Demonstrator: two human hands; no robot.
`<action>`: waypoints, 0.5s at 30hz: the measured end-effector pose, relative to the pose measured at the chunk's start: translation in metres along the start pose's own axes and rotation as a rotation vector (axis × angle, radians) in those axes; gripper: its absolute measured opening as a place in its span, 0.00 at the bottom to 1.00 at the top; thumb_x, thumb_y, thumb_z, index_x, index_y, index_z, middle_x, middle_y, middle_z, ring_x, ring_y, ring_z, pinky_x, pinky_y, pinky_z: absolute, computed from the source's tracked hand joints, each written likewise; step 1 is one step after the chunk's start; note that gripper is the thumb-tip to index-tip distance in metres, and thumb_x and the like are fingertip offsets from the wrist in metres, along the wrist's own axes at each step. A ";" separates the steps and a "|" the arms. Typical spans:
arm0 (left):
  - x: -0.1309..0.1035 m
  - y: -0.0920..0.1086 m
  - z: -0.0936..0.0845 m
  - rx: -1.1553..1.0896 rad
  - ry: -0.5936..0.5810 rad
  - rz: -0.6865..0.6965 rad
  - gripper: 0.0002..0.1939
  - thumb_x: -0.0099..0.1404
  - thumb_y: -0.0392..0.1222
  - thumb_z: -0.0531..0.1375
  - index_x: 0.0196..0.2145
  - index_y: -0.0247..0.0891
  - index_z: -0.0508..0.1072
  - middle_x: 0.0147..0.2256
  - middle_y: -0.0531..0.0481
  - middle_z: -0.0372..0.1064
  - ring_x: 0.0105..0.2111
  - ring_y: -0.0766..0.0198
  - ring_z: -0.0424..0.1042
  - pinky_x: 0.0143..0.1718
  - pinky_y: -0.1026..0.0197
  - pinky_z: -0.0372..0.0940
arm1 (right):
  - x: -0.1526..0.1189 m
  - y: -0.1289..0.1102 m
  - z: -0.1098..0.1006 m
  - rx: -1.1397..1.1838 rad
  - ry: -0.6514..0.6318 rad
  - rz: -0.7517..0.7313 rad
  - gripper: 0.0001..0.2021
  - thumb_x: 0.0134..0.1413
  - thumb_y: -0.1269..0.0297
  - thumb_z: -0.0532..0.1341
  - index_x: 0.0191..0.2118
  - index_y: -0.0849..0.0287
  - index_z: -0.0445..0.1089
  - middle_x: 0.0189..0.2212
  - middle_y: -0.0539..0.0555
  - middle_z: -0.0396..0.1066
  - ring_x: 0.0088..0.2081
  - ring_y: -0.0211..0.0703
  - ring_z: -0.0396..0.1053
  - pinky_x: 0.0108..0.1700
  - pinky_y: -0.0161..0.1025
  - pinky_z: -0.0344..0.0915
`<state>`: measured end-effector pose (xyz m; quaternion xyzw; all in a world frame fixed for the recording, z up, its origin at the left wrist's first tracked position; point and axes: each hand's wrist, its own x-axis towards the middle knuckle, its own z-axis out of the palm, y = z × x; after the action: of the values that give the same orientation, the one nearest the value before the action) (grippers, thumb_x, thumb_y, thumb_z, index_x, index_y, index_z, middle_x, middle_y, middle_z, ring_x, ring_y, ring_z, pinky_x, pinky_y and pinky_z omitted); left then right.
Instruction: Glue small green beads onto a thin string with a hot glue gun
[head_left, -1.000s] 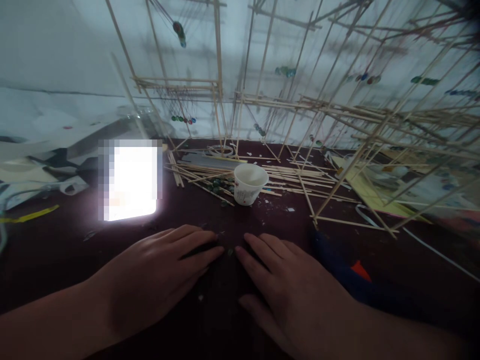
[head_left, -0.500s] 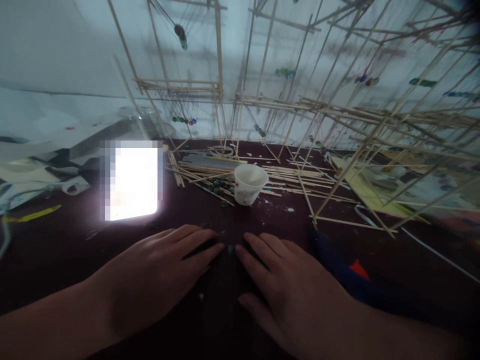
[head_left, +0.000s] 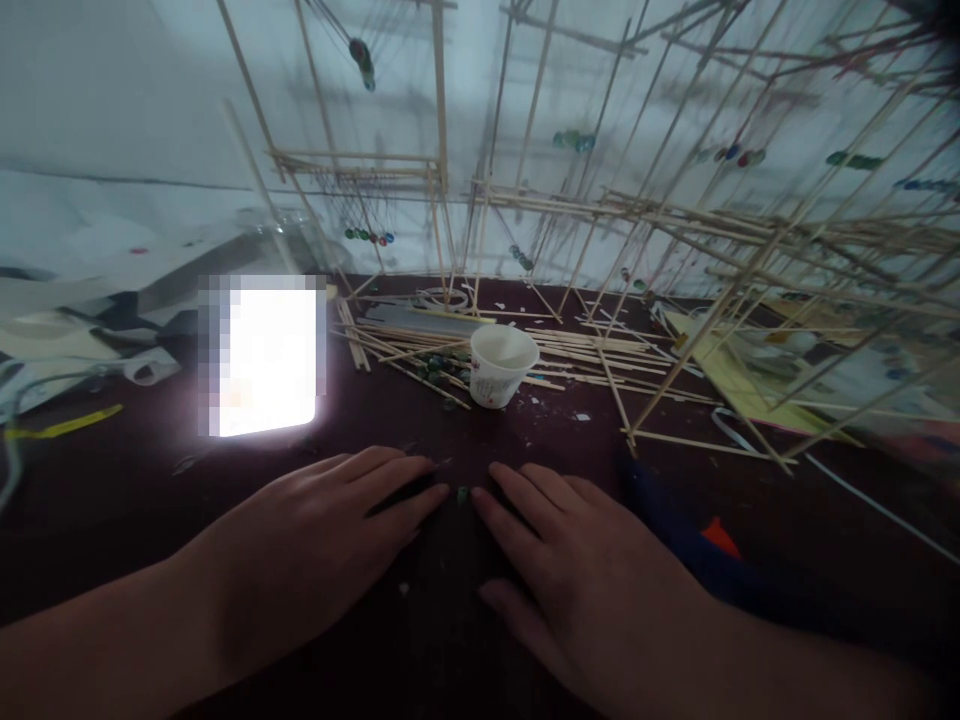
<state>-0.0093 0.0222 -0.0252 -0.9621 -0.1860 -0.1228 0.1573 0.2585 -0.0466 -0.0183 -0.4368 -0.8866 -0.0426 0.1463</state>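
Note:
My left hand (head_left: 337, 530) lies palm down on the dark table (head_left: 420, 650), its fingers stretched toward the middle. Opposite it, my right hand (head_left: 570, 550) rests flat with fingers spread and the thumb apart. A small greenish marble (head_left: 462, 495) sits in the narrow gap between the two index fingertips; whether either fingertip touches it I cannot tell. Beyond the hands stands a white paper cup (head_left: 504, 368) with printed marks. Several dark glass marbles (head_left: 435, 366) are gathered left of the cup, beside loose thin wooden sticks (head_left: 600, 345).
Stick frames (head_left: 442, 100) with hanging strings of marbles rise at the back and right. A bright, blurred-out screen (head_left: 274, 360) glows at left. Near my right arm lies a dark blue tool (head_left: 667, 530) with an orange part. A yellow strip (head_left: 79, 422) and white cable are far left.
Both hands keep almost the same pose around the marble. The view has shifted very slightly.

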 end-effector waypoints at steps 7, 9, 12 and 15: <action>-0.002 0.001 -0.002 0.004 -0.013 0.005 0.23 0.77 0.29 0.50 0.62 0.36 0.76 0.58 0.42 0.78 0.55 0.51 0.77 0.56 0.49 0.78 | 0.001 0.001 -0.001 0.004 -0.014 -0.016 0.25 0.68 0.56 0.67 0.62 0.70 0.77 0.61 0.68 0.78 0.57 0.65 0.78 0.49 0.58 0.82; -0.002 0.001 -0.002 -0.008 -0.017 -0.003 0.24 0.76 0.29 0.51 0.62 0.36 0.76 0.59 0.42 0.78 0.55 0.51 0.78 0.56 0.48 0.78 | 0.001 0.001 -0.002 0.001 -0.017 -0.011 0.25 0.69 0.56 0.66 0.62 0.70 0.77 0.62 0.68 0.78 0.57 0.65 0.78 0.49 0.58 0.82; -0.001 0.000 -0.002 -0.038 -0.023 -0.011 0.24 0.75 0.30 0.52 0.63 0.37 0.76 0.59 0.42 0.77 0.56 0.50 0.78 0.56 0.48 0.78 | 0.002 0.001 -0.004 -0.001 -0.046 -0.001 0.25 0.70 0.56 0.65 0.64 0.70 0.76 0.63 0.68 0.77 0.58 0.65 0.77 0.51 0.59 0.82; -0.001 0.000 -0.002 -0.036 -0.011 -0.011 0.23 0.75 0.30 0.52 0.63 0.37 0.75 0.59 0.41 0.77 0.56 0.50 0.78 0.56 0.49 0.78 | 0.003 0.000 -0.005 -0.004 -0.069 0.003 0.25 0.71 0.56 0.64 0.64 0.69 0.76 0.63 0.68 0.76 0.59 0.66 0.77 0.53 0.59 0.81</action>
<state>-0.0103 0.0207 -0.0236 -0.9643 -0.1901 -0.1219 0.1381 0.2579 -0.0451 -0.0126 -0.4395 -0.8904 -0.0290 0.1148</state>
